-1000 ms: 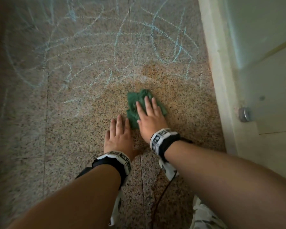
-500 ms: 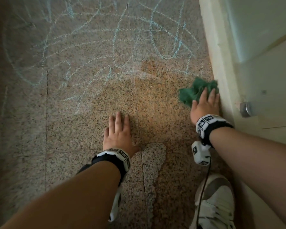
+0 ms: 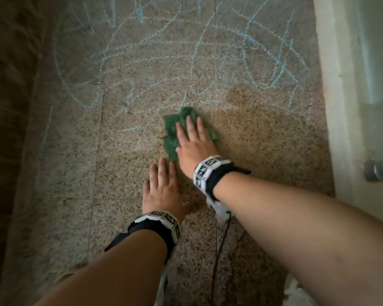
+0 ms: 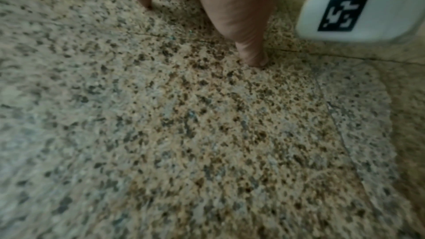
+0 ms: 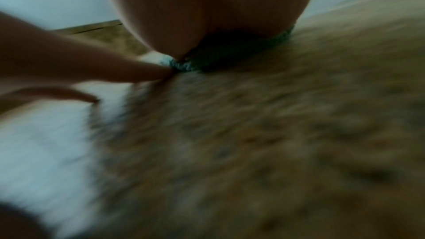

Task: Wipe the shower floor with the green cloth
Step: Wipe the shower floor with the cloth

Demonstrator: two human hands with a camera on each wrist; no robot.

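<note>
The green cloth (image 3: pixel 173 133) lies crumpled on the speckled granite shower floor (image 3: pixel 263 151), near the middle of the head view. My right hand (image 3: pixel 192 140) presses flat on it with straight fingers; the cloth sticks out ahead and to the left of the fingers. In the blurred right wrist view a strip of green cloth (image 5: pixel 184 65) shows under the palm. My left hand (image 3: pixel 161 186) rests flat on the bare floor just behind the cloth, fingers straight. In the left wrist view its thumb (image 4: pixel 248 43) touches the stone. Blue chalk scribbles (image 3: pixel 263 62) cover the floor farther ahead.
A pale raised curb (image 3: pixel 334 107) runs along the right side, with a glass door and a round metal knob (image 3: pixel 374 171) beyond it. The floor near the hands looks darker and damp. A white shoe (image 3: pixel 296 292) shows at the bottom right. A dark wall edges the left.
My right hand slid the cloth from the middle to the right curb, then back left to the middle, a little farther forward. The left hand stayed planted.
</note>
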